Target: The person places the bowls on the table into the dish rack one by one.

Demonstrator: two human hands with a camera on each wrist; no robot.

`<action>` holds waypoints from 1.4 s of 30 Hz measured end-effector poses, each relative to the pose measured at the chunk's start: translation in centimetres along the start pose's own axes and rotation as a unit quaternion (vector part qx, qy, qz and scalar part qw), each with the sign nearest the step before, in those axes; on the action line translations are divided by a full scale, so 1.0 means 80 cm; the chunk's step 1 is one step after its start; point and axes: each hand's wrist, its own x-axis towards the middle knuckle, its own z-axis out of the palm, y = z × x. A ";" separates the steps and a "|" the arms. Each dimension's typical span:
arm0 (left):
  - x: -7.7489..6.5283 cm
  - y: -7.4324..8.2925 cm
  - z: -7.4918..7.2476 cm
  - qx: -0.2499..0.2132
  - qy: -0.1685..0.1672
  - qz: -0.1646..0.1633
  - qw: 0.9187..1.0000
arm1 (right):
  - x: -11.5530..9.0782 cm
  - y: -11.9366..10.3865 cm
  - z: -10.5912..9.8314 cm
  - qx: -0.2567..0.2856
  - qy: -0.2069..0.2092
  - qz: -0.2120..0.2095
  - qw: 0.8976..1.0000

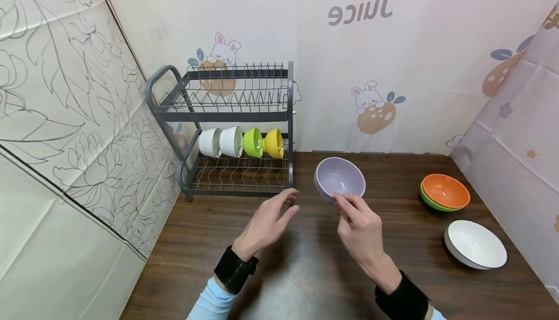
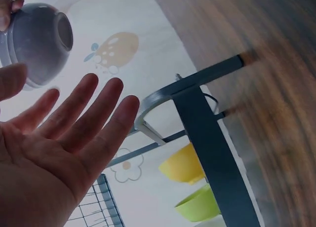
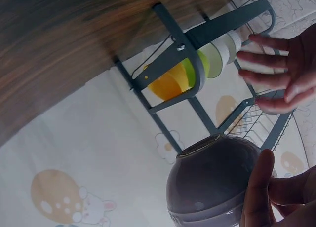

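A purple bowl (image 1: 339, 176) is held up over the table, its near rim pinched between the thumb and fingers of my right hand (image 1: 361, 230). In the right wrist view the underside of the bowl (image 3: 212, 175) shows, foot ring facing the rack. My left hand (image 1: 265, 223) holds nothing; its fingers are spread and relaxed in front of the dish rack (image 1: 238, 116). The left wrist view shows the open palm (image 2: 49, 158) with the bowl (image 2: 42, 42) beyond the fingertips. On the rack's lower tier two white bowls (image 1: 230, 141), a green bowl (image 1: 253, 143) and a yellow bowl (image 1: 273, 143) stand tilted on edge.
At the right of the wooden table (image 1: 301, 271) an orange bowl (image 1: 446, 190) sits inside a green one (image 1: 432, 203). Nearer me is a white bowl (image 1: 477, 244) with a dark rim. A patterned wall covering (image 1: 323, 92) rises behind the table, and the rack's upper tier holds no dishes.
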 end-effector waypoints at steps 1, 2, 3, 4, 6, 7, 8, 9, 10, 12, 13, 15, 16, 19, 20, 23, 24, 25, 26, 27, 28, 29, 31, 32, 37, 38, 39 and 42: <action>0.002 0.001 -0.001 -0.012 0.004 0.002 1.000 | 0.000 -0.002 0.002 0.003 0.000 -0.002 1.000; 0.003 0.003 -0.002 -0.023 0.007 0.003 1.000 | 0.000 -0.004 0.004 0.007 -0.001 -0.004 1.000; 0.004 0.005 -0.003 -0.033 0.011 0.003 0.999 | 0.000 -0.006 0.006 0.010 -0.001 -0.006 1.000; 0.006 0.007 -0.004 -0.041 0.016 0.005 0.999 | 0.000 -0.008 0.008 0.015 -0.002 -0.009 1.000; 0.009 0.011 -0.006 -0.057 0.025 0.011 0.998 | 0.000 -0.011 0.012 0.026 -0.003 -0.017 1.000; 0.010 0.012 -0.007 -0.065 0.030 0.015 0.997 | -0.001 -0.013 0.015 0.033 -0.004 -0.020 0.999; 0.011 0.014 -0.007 -0.072 0.034 0.016 0.997 | -0.001 -0.015 0.017 0.040 -0.005 -0.023 0.999; 0.011 0.015 -0.008 -0.078 0.039 0.019 0.996 | -0.001 -0.018 0.019 0.048 -0.005 -0.026 0.999; 0.012 0.016 -0.008 -0.086 0.044 0.022 0.995 | -0.001 -0.020 0.021 0.057 -0.005 -0.028 0.998; 0.012 0.017 -0.009 -0.101 0.056 0.028 0.993 | -0.002 -0.024 0.025 0.075 -0.004 -0.030 0.997; 0.013 0.017 -0.009 -0.108 0.063 0.033 0.992 | -0.002 -0.026 0.027 0.085 -0.002 -0.031 0.996; 0.013 0.017 -0.010 -0.116 0.077 0.044 0.989 | -0.002 -0.030 0.031 0.101 0.002 -0.031 0.994; 0.013 0.016 -0.011 -0.117 0.083 0.051 0.988 | -0.003 -0.032 0.033 0.109 0.003 -0.031 0.994; 0.014 0.014 -0.012 -0.107 0.095 0.070 0.987 | -0.003 -0.037 0.040 0.127 0.008 -0.027 0.992; 0.014 0.013 -0.013 -0.103 0.097 0.073 0.987 | -0.003 -0.039 0.041 0.133 0.009 -0.025 0.991; 0.014 0.009 -0.016 -0.099 0.096 0.075 0.988 | -0.003 -0.044 0.046 0.155 0.012 -0.021 0.988; 0.014 0.008 -0.018 -0.101 0.094 0.073 0.988 | -0.003 -0.046 0.048 0.163 0.012 -0.020 0.986; 0.014 0.008 -0.019 -0.103 0.092 0.071 0.988 | -0.003 -0.047 0.049 0.172 0.012 -0.020 0.985; 0.013 0.007 -0.021 -0.105 0.091 0.069 0.988 | -0.004 -0.048 0.051 0.180 0.012 -0.020 0.983; 0.013 0.007 -0.023 -0.105 0.090 0.067 0.988 | -0.004 -0.049 0.052 0.186 0.010 -0.020 0.982; 0.012 0.006 -0.025 -0.103 0.089 0.064 0.989 | -0.005 -0.051 0.053 0.190 0.009 -0.020 0.981; 0.011 0.006 -0.026 -0.102 0.088 0.062 0.989 | -0.006 -0.051 0.055 0.194 0.007 -0.021 0.981; 0.011 0.005 -0.030 -0.098 0.088 0.062 0.989 | -0.008 -0.053 0.058 0.197 0.004 -0.019 0.980; 0.010 0.004 -0.031 -0.095 0.090 0.062 0.989 | -0.009 -0.053 0.060 0.197 0.002 -0.018 0.980; 0.009 -0.003 -0.038 -0.085 0.106 0.082 0.987 | -0.012 -0.051 0.067 0.219 -0.013 -0.014 0.975; 0.009 -0.005 -0.040 -0.081 0.110 0.086 0.987 | -0.012 -0.051 0.068 0.226 -0.020 -0.014 0.974; 0.008 -0.006 -0.042 -0.076 0.113 0.089 0.987 | -0.012 -0.050 0.069 0.232 -0.027 -0.015 0.972; 0.006 -0.012 -0.050 -0.054 0.118 0.094 0.987 | -0.010 -0.049 0.074 0.241 -0.053 -0.018 0.969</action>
